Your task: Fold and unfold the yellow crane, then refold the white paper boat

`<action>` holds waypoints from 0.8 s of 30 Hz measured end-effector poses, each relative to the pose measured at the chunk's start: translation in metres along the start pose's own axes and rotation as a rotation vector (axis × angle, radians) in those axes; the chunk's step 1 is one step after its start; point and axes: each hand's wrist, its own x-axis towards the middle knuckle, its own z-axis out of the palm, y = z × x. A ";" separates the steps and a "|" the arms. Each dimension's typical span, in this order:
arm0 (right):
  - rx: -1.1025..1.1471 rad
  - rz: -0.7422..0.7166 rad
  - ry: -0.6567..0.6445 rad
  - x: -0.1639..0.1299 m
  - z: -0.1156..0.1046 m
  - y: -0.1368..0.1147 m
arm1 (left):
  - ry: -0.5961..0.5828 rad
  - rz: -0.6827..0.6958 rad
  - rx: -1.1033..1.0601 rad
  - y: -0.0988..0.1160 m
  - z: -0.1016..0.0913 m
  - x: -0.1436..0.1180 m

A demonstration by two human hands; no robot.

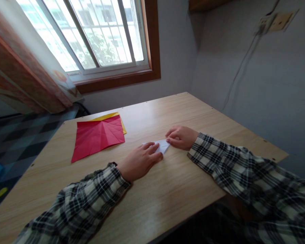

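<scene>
- Small folded white paper piece (162, 145), centre of frame, flat on the pale wooden table (167, 193).
- Left hand (139, 161) laid flat, fingers extended, pinning its near edge.
- Right hand (181, 137) curled, fingertips pressed on the far corner.
- Probably light, thin, easily creased; best held at edges.
- Creased red paper sheet (98, 135) over a yellow sheet (109, 116), left of centre.
- Barred window (91, 34) upper left; grey walls.

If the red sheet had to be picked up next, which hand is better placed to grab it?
Probably the left hand. The red sheet lies on its side of the table, while the right hand sits beyond the white paper and would have to cross over.
</scene>
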 end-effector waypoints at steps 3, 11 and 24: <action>-0.075 0.011 0.003 -0.001 -0.005 0.000 | -0.002 -0.005 0.013 0.001 0.001 0.000; -0.094 0.001 -0.043 -0.001 -0.014 0.002 | 0.010 -0.023 0.011 0.004 0.001 -0.001; -0.121 0.048 -0.110 -0.003 -0.020 0.011 | 0.032 -0.018 0.006 0.002 0.005 -0.002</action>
